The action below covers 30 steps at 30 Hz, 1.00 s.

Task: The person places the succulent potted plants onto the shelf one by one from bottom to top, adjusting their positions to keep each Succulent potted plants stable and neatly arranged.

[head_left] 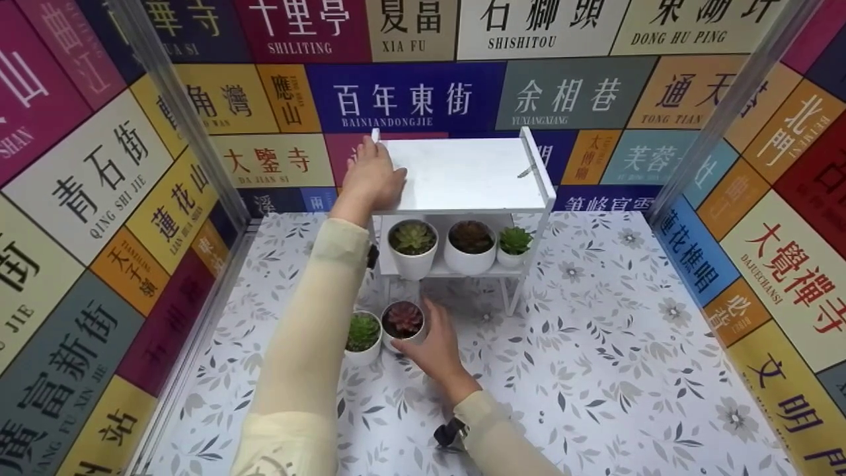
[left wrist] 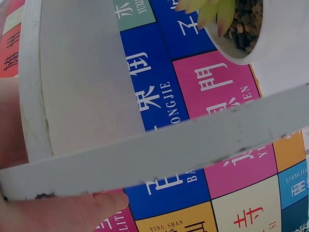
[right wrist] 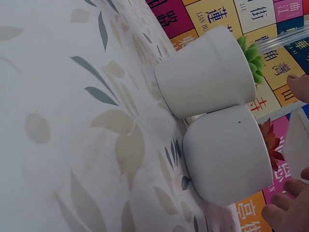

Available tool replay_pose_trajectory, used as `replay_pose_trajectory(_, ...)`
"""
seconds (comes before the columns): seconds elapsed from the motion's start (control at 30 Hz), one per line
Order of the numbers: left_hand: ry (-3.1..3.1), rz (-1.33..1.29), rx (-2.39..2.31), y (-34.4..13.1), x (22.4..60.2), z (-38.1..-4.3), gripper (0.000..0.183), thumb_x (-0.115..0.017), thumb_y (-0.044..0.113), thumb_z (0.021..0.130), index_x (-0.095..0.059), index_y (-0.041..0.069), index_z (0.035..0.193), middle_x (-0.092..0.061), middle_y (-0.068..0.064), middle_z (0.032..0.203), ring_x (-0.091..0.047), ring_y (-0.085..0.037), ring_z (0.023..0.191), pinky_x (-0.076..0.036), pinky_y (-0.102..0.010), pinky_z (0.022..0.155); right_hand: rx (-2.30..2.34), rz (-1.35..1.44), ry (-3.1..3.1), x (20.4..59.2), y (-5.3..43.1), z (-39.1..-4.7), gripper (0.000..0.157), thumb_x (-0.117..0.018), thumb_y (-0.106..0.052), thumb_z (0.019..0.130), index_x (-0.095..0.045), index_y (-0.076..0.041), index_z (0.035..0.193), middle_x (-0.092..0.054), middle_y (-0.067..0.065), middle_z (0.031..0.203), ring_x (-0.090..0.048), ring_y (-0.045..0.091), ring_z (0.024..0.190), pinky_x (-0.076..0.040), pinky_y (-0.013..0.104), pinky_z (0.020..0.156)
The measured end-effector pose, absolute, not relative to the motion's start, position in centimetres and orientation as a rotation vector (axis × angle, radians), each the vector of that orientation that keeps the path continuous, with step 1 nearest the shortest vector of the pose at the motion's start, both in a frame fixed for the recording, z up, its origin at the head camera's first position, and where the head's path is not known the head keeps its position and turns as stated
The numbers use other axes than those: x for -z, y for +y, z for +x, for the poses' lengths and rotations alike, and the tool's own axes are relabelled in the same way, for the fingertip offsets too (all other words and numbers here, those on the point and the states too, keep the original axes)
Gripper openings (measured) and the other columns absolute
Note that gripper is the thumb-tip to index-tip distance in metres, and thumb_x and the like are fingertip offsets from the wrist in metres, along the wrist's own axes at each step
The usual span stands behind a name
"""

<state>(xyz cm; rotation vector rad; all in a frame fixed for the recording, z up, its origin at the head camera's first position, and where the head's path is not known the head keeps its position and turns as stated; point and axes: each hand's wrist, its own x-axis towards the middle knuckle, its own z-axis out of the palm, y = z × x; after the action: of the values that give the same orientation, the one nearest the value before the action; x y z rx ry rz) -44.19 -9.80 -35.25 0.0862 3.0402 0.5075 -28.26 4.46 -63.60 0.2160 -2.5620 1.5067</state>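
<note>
My left hand (head_left: 373, 175) grips the left side of a small white two-tier shelf (head_left: 466, 175), the thumb over its top board. In the left wrist view, part of that hand (left wrist: 63, 212) shows against the shelf's white side rail (left wrist: 159, 157). My right hand (head_left: 436, 344) is spread beside a white pot with a dark red succulent (head_left: 404, 318) on the tabletop. In the right wrist view, its fingers (right wrist: 287, 205) stand apart from the red succulent's white pot (right wrist: 227, 154). Against that pot's left side stands a white pot with a green succulent (head_left: 363, 332).
Three potted succulents stand on the lower tier: a pale green one (head_left: 413, 246), a brownish one (head_left: 471, 246) and a small bright green one (head_left: 514, 246). A leaf-patterned cloth (head_left: 595, 344) covers the table. Printed sign panels (head_left: 403, 96) wall in the back and sides.
</note>
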Motion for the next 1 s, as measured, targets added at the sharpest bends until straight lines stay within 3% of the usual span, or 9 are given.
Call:
replay_pose_trajectory(0.47, 3.058, 0.094, -0.515, -9.8, 35.2, -44.0, 0.081, -0.039, 0.043, 0.113, -0.01, -0.008, 0.167, 0.003, -0.026, 0.178, -0.001, -0.039, 0.167, -0.005, -0.052, 0.138, -1.514, 0.185, -2.61, 64.9, 4.3, -28.2, 0.113, -0.097, -0.043, 0.071, -0.041, -0.005, 0.161, -0.053, 0.019, 0.154, -0.054, 0.04, 0.141, -0.049, 0.059, 0.115)
replay_pose_trajectory(1.0, 3.05, 0.081, -0.515, -9.7, 35.0, -43.7, 0.081, -0.039, 0.043, 0.113, -0.008, -0.007, 0.168, 0.005, -0.025, 0.178, 0.001, -0.038, 0.168, -0.004, -0.051, 0.138, -1.542, 0.176, -2.576, 66.0, 4.0, -28.6, 0.105, -0.098, -0.033, 0.068, -0.047, 0.002, 0.153, -0.057, 0.022, 0.146, -0.056, 0.04, 0.137, -0.049, 0.056, 0.116)
